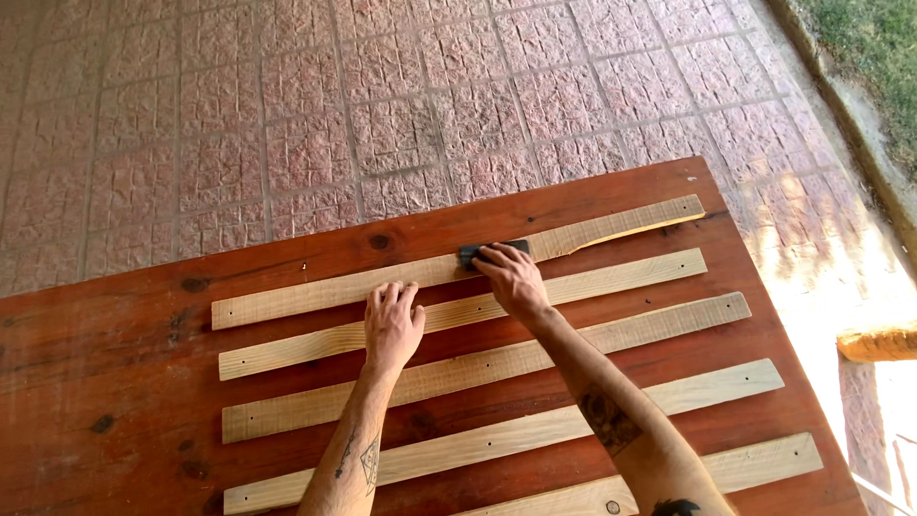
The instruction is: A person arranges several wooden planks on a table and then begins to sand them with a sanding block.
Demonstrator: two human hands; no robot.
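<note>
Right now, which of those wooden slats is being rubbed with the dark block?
The farthest slat, the one with the ragged right end. The right hand presses the block on it.

Six wooden slats (497, 363), one dark sanding block (492, 251), one table (105, 382)

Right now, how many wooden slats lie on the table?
6 wooden slats, lying side by side on the red-brown table: the farthest under the sanding block, then four more toward the camera, and the nearest partly cut off by the frame's bottom edge.
</note>
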